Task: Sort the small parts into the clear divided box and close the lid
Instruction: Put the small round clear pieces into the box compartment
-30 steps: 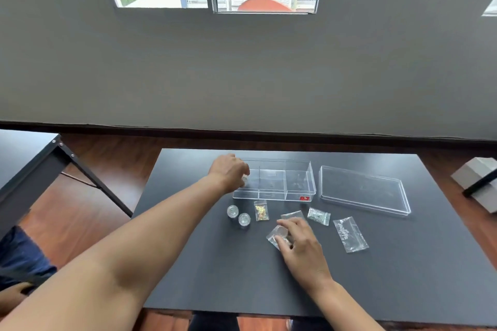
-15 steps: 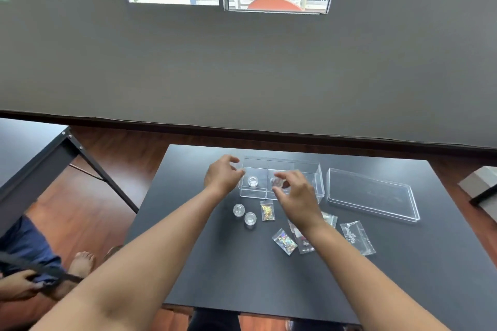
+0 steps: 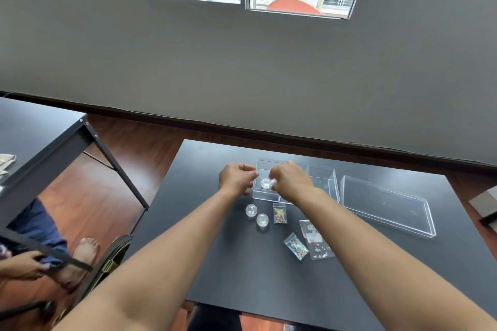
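Observation:
The clear divided box (image 3: 320, 173) stands open on the black table (image 3: 242, 277). Its flat clear lid (image 3: 387, 204) lies to its right. A small round clear jar (image 3: 265, 183) sits in the box's left compartment. My left hand (image 3: 236, 179) is curled at the box's left wall, fingertips on the rim. My right hand (image 3: 290, 183) reaches down into the left compartment, fingers pinched on a small clear piece beside the jar. Two more round jars (image 3: 251, 209) (image 3: 262, 219), a gold-filled bag (image 3: 280, 213), an iridescent bag (image 3: 295, 245) and clear bags (image 3: 318, 246) lie in front of the box.
A second dark table (image 3: 40, 142) stands at the left, over a wooden floor (image 3: 113, 183). Another person's foot (image 3: 83, 250) and hand (image 3: 21, 267) show at the lower left. A grey wall and window are ahead.
My right hand left the bags, rose to the box and shifted from the middle compartment to the left one. My left hand let a jar go into the box and closed on its left wall.

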`<action>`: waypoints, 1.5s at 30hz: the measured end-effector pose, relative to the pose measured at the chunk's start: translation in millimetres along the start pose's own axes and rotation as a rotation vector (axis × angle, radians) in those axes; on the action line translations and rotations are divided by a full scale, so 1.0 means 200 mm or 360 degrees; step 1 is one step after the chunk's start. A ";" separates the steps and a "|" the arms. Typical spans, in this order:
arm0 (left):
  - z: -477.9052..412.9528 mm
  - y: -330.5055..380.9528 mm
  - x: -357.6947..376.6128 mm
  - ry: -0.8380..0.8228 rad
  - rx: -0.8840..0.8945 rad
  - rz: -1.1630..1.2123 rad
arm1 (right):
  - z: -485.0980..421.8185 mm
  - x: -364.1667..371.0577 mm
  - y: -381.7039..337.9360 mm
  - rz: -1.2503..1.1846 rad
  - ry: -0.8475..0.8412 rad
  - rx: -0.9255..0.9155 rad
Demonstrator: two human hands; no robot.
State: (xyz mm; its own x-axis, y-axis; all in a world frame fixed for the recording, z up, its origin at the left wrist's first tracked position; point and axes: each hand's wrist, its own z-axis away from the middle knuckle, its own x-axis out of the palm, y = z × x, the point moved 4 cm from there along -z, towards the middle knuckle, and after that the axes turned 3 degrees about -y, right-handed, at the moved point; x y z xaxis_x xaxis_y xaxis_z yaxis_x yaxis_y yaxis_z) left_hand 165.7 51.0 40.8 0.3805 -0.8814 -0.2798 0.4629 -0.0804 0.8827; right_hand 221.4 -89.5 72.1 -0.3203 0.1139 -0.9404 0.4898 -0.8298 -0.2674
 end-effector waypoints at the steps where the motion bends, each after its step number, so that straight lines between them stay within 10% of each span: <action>1: 0.00 0.00 0.00 0.0003 0.0005 -0.0014 | 0.00 0.00 0.00 0.0016 -0.0003 -0.0010; 11: 0.09 -0.12 -0.12 -0.0007 0.0072 -0.0515 | 0.26 0.01 0.00 -0.0379 0.0436 -0.0090; 17: 0.25 -0.23 -0.11 -0.0322 0.0299 -0.0960 | 0.42 0.31 0.00 -0.0556 0.0129 0.0027; 45: 0.09 0.26 0.05 -0.0098 0.0970 -0.1411 | 0.53 0.42 0.03 -0.0719 0.0386 0.0103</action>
State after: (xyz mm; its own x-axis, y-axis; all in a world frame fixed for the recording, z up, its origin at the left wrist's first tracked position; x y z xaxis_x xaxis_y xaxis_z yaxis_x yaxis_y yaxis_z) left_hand 178.5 30.1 91.3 0.0569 -0.4154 -0.9079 0.0704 -0.9054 0.4187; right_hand 111.2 -144.0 13.0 -0.2875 0.5859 -0.7576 0.2922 -0.6997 -0.6520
